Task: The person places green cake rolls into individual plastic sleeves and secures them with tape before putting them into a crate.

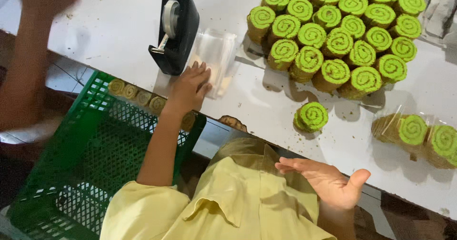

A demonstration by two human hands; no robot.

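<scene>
- White table [119, 25] bearing a big cluster of green spiral rolls [333, 30].
- Green plastic crate [71, 173] below the table edge, a few rolls inside.
- Black tape dispenser [176, 28] just beside a stack of clear bags [215, 59].
- Left hand [189, 86], fingers spread flat, touches the bags; they look slippery and could slide off the edge.
- Right hand [328, 180] open, palm up, empty.
- One loose roll [310, 117] near the edge.

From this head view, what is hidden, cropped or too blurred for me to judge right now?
- Blurred arm at the left edge: motion smear hides its hand.
- Small rolls in the green plastic crate: partly behind the left hand and table edge.
- Pile of green spiral roll cakes: cut off by the top edge.
- Clear plastic bags: count unreadable, partly under left fingers.
</scene>
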